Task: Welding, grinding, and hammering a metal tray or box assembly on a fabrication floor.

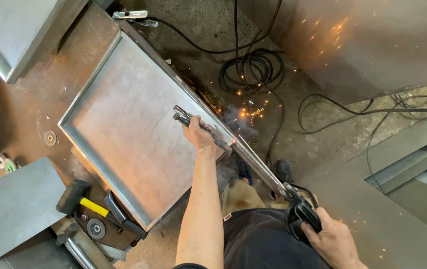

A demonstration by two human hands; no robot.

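Gripping: our left hand (199,135) is closed around locking pliers (193,122) at the right edge of a shallow steel tray (123,119).
Right hand (334,241): we clasp the black handle of an angle grinder (300,211), low right.
Tray: lies flat on our rusty brown surface (19,112).
Sparks (247,113): fly over the floor beside the tray's edge.
Hammer (81,199): yellow-handled, near the tray's lower corner.

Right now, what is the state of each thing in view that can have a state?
Left hand: shut on a pair of pliers.
Right hand: shut on a black handle.
Metal tray: flat on the bench, open side up.
Tray edge: throwing sparks and smoke.
Hammer: lying unused on the bench.
Cable: coiled on the floor.
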